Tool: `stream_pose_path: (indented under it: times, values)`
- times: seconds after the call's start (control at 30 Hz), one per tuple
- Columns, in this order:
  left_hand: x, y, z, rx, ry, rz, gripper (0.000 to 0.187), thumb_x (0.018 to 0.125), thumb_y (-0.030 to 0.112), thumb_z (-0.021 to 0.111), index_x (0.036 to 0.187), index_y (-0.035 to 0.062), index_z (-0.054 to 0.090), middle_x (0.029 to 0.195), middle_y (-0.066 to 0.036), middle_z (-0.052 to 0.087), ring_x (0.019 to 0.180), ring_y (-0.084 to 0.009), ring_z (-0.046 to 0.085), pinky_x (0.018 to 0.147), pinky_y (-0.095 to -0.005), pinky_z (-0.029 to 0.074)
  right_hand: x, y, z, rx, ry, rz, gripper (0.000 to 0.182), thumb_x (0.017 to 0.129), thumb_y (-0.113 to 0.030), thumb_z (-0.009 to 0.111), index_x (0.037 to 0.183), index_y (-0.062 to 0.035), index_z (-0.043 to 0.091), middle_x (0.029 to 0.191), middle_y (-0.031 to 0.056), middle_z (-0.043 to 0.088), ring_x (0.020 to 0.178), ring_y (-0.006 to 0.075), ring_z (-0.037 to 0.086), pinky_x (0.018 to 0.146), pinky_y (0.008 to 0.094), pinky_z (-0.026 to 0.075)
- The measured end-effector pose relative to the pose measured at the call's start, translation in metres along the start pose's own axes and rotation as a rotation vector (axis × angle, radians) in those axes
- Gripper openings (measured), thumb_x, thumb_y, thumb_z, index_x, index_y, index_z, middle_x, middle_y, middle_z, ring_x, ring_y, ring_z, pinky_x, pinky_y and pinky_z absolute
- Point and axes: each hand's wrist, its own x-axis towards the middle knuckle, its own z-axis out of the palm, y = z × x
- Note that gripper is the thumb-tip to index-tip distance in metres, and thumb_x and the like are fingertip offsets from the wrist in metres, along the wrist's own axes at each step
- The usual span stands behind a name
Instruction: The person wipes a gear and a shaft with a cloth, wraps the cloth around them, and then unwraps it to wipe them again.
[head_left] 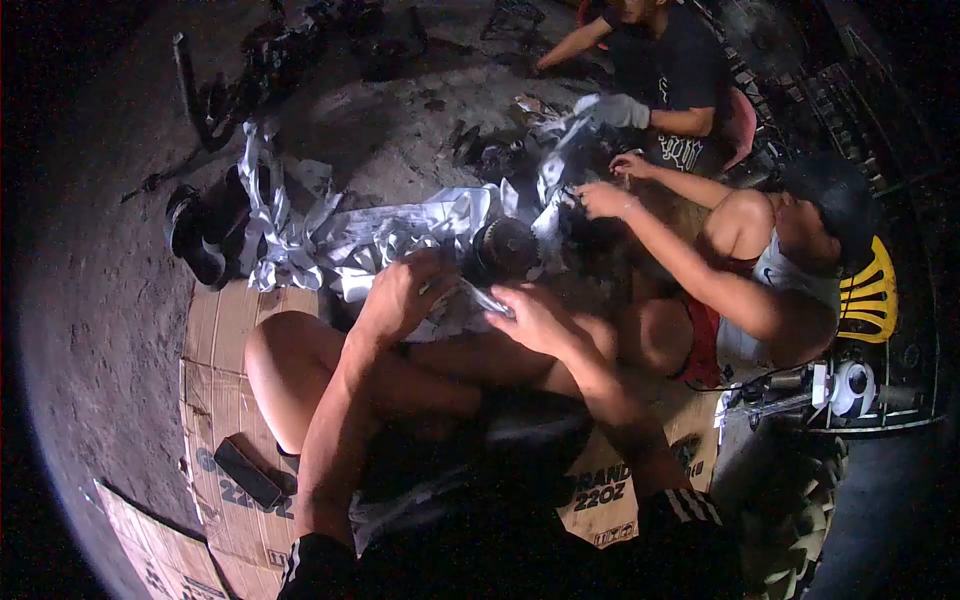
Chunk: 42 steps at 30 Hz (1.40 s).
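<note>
My right hand (pixel 530 318) pinches a thin, shiny pale strip (pixel 483 296) that slants up toward my left hand. The fingers of my left hand (pixel 405 292) are curled together at the strip's other side; what they grip is hidden. Just beyond both hands lies a dark round metal part (pixel 505 248) with a ridged edge. Crumpled white-silver strips (pixel 410 225) are heaped behind and left of it, and more pale strips (pixel 285 220) hang over dark parts at the left.
One person at the right holds both hands (pixel 605 195) near the pile; another, farther back, wears a pale glove (pixel 612 110). A phone (pixel 247 472) lies on the cardboard (pixel 215 350) under me. A yellow chair (pixel 868 292) and a white-bodied device (pixel 850 388) are at the right.
</note>
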Motion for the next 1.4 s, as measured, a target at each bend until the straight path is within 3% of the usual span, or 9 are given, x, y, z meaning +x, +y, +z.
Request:
stream_pose_path:
  times: [0.2,0.3,0.5,0.77,0.83,1.03,1.13,1.27,1.4]
  values:
    - [0.001,0.012,0.009,-0.307,-0.135,-0.272,0.041,0.1,0.038,0.058,0.103,-0.0013,0.07,0.084,-0.011,0.067,0.077,-0.0194,0.061,0.072,-0.0351,0.048,-0.014,-0.001,-0.019,0.789,-0.004,-0.128,0.034,0.095,-0.026,0.069,0.117,0.0001,0.064,0.1,0.0027,0.069,0.088,0.0134,0.063,0.08,0.0304,0.05]
    - [-0.007,0.024,0.034,-0.719,0.034,-0.346,0.056,0.104,0.047,0.048,0.094,-0.0033,0.07,0.075,-0.003,0.064,0.07,-0.0107,0.054,0.065,-0.0323,0.045,-0.007,0.0,-0.02,1.529,0.157,-0.231,0.036,0.095,-0.019,0.065,0.126,-0.0008,0.058,0.109,0.0097,0.066,0.096,0.0202,0.066,0.085,0.0332,0.054]
    - [-0.014,0.049,0.039,-0.892,-0.142,-0.352,0.041,0.105,0.037,0.052,0.099,0.0006,0.071,0.09,0.001,0.066,0.083,-0.008,0.055,0.078,-0.0273,0.045,-0.003,0.01,-0.032,1.798,0.323,-0.162,0.043,0.101,-0.035,0.051,0.135,-0.0082,0.051,0.112,0.009,0.06,0.108,0.0256,0.059,0.093,0.0435,0.051]
    - [-0.008,0.033,0.049,-1.069,-0.327,-0.341,0.035,0.102,0.033,0.058,0.114,0.0013,0.066,0.102,-0.004,0.067,0.094,-0.0115,0.059,0.083,-0.0316,0.048,0.002,0.022,-0.04,1.311,0.658,-0.023,0.03,0.099,-0.02,0.059,0.121,0.0001,0.061,0.109,0.0099,0.067,0.1,0.0187,0.065,0.086,0.0324,0.051]
    - [-0.016,0.039,0.052,-0.819,0.02,-0.623,0.038,0.1,0.035,0.06,0.117,0.0015,0.066,0.1,-0.007,0.068,0.093,-0.0149,0.063,0.083,-0.0339,0.05,-0.011,0.031,-0.047,0.764,0.719,0.148,0.024,0.096,-0.015,0.064,0.111,0.0026,0.065,0.098,0.0101,0.069,0.085,0.0168,0.067,0.075,0.0304,0.053]
    - [-0.012,0.002,0.05,-0.357,-0.161,-0.135,0.04,0.096,0.035,0.064,0.115,0.0002,0.068,0.098,-0.02,0.071,0.093,-0.0287,0.069,0.084,-0.0373,0.051,-0.051,0.036,-0.091,1.022,0.199,0.087,0.022,0.094,-0.011,0.067,0.112,-0.0001,0.062,0.086,0.0093,0.069,0.069,0.0199,0.068,0.062,0.0318,0.054]
    - [-0.009,0.007,0.047,-0.175,-0.192,-0.29,0.036,0.095,0.032,0.063,0.113,0.0001,0.069,0.1,-0.023,0.071,0.095,-0.0329,0.069,0.084,-0.0385,0.051,-0.067,0.057,-0.093,1.232,0.116,0.186,0.022,0.092,0.001,0.059,0.114,0.002,0.058,0.1,0.017,0.064,0.065,0.028,0.061,0.056,0.0376,0.051]
    - [-0.012,-0.003,0.043,-0.504,-0.337,-0.033,0.033,0.094,0.027,0.064,0.113,0.0001,0.069,0.1,-0.019,0.072,0.098,-0.0295,0.069,0.086,-0.0399,0.051,-0.061,0.103,-0.073,0.39,0.359,0.234,0.013,0.095,-0.01,0.064,0.104,-0.0016,0.06,0.081,0.0036,0.057,0.059,0.0105,0.055,0.052,0.0281,0.046]
    - [-0.016,0.053,-0.001,-0.44,-0.32,0.045,0.03,0.093,0.021,0.068,0.113,-0.0008,0.069,0.101,-0.015,0.073,0.099,-0.0251,0.068,0.089,-0.0354,0.05,-0.05,0.104,-0.025,0.022,0.339,0.074,0.018,0.089,-0.011,0.065,0.102,0.0016,0.062,0.087,0.0084,0.067,0.068,0.02,0.061,0.065,0.0364,0.05]
